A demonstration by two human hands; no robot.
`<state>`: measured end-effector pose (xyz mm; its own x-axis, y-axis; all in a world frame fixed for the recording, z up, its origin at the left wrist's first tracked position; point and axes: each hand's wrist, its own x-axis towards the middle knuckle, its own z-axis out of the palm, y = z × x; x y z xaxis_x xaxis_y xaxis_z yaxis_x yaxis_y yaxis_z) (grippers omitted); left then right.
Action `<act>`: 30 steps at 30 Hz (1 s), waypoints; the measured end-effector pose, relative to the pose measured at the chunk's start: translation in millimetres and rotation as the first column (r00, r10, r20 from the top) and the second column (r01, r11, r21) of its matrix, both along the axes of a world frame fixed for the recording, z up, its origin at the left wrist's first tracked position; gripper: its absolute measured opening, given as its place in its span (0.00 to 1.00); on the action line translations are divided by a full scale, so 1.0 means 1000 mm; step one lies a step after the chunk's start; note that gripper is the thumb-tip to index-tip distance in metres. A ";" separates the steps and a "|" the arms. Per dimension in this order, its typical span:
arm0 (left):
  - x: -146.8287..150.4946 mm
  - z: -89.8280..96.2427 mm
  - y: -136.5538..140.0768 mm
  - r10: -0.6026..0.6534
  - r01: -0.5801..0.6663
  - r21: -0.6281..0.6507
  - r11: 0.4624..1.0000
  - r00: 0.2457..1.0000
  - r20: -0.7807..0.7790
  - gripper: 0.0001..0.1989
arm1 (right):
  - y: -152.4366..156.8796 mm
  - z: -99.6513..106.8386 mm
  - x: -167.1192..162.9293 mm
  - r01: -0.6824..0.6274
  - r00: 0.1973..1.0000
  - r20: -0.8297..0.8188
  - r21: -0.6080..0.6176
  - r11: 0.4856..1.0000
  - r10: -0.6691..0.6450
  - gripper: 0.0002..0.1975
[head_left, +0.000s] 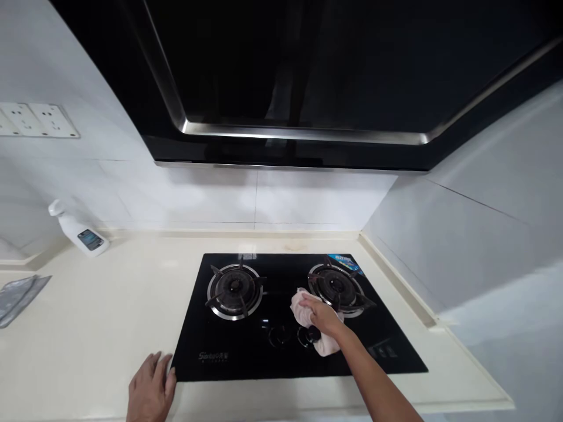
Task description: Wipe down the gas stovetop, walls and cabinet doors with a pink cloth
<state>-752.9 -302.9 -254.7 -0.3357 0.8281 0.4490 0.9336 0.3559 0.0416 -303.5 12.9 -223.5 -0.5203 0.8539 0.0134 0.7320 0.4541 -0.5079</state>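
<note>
Black and glossy, a broad steel-trimmed range hood is overhanging a cream countertop where a flat black glass cooktop is lying. On it, a round steel-ringed right burner is sitting just behind and right of a crumpled pale-pink cloth, its long axis slanting from back left to front right under the nearer right hand, whose fingers are gripping the folds. Well apart, the left hand is resting loosely spread at the cooktop's front left corner, while dark metal prongs and a round black knob are crowding the cloth.
</note>
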 end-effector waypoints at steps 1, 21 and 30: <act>0.000 -0.001 0.000 -0.004 0.004 0.005 1.000 1.000 -0.004 0.23 | 0.007 0.001 -0.012 -0.008 1.000 0.013 0.004 1.000 0.008 0.33; 0.011 0.007 -0.007 -0.041 0.040 -0.008 0.999 0.999 -0.017 0.17 | -0.059 0.045 -0.123 -0.377 0.898 0.256 0.027 0.926 0.358 0.14; 0.008 0.011 -0.004 -0.029 0.029 -0.025 0.999 1.000 -0.001 0.19 | -0.172 0.038 -0.187 -0.676 0.735 0.116 0.050 0.735 0.668 0.17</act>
